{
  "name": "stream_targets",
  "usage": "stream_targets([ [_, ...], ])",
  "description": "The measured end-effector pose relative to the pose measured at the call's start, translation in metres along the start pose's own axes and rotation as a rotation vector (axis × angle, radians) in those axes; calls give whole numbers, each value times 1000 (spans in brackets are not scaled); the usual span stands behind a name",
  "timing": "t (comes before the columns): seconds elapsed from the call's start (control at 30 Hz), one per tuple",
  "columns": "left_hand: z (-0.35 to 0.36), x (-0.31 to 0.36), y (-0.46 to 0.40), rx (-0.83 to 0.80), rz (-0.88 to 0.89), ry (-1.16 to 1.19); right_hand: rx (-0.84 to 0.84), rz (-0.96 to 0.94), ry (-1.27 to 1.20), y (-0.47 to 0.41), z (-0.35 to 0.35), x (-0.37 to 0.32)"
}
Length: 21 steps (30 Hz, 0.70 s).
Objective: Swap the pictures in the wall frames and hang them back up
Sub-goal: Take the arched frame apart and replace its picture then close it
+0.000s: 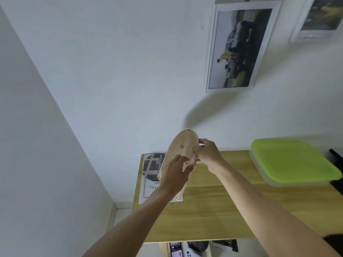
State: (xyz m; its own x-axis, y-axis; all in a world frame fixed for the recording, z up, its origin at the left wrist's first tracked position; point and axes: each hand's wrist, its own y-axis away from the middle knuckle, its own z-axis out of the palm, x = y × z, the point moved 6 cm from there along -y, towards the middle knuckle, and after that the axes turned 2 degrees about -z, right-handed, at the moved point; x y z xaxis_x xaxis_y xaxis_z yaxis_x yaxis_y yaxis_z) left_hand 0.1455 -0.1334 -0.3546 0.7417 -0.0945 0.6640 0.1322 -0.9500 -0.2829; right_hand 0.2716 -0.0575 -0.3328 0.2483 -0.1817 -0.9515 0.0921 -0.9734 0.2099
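Both my hands hold a picture frame (182, 145) above the wooden table, its brown backing board turned toward me and its pale pink rim showing at the edges. My left hand (175, 172) grips its lower left side, fingers lying over the back. My right hand (207, 153) pinches the frame's right edge. A loose printed picture (149, 175) with a dark image and some text lies flat on the table's far left end, partly hidden by the frame. A white frame (235, 47) with a car picture hangs on the wall above; a second white frame (319, 17) hangs at the top right.
The wooden table (213, 210) stands against the white wall. A shallow plastic container with a lime green lid (291, 162) sits at its far right. A dark object (336, 158) lies at the right edge. Below the table's near edge are several small items on a lower surface.
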Motion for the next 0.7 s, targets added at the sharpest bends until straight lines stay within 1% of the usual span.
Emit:
stream_targets([
  [0.07,6,-4,-6,-38,36,-58,-56,42,-34,-7,-16,9],
  [0.13,9,-15,-18,-57,14,-120,-112,64,-36,-17,-32,18],
  [0.2,9,-31,-34,-87,-91,-162,-149,87,-35,-29,-49,27],
  [0.27,11,-46,-49,-131,-229,-166,-191,99,-34,-41,-63,34],
  [0.33,18,-55,-61,-185,-328,-154,-243,106,-30,-53,-76,37],
  [0.4,29,-63,-70,-250,-404,-47,-304,114,-43,-65,-86,42],
  [0.5,47,-75,-74,-328,-451,228,-377,134,-88,-84,-97,47],
  [0.57,48,-77,-72,-311,-479,340,-400,143,-80,-96,-102,53],
  [0.63,45,-73,-67,-270,-545,464,-388,139,-41,-107,-105,60],
  [0.7,50,-72,-61,-258,-576,548,-352,86,43,-116,-105,64],
])
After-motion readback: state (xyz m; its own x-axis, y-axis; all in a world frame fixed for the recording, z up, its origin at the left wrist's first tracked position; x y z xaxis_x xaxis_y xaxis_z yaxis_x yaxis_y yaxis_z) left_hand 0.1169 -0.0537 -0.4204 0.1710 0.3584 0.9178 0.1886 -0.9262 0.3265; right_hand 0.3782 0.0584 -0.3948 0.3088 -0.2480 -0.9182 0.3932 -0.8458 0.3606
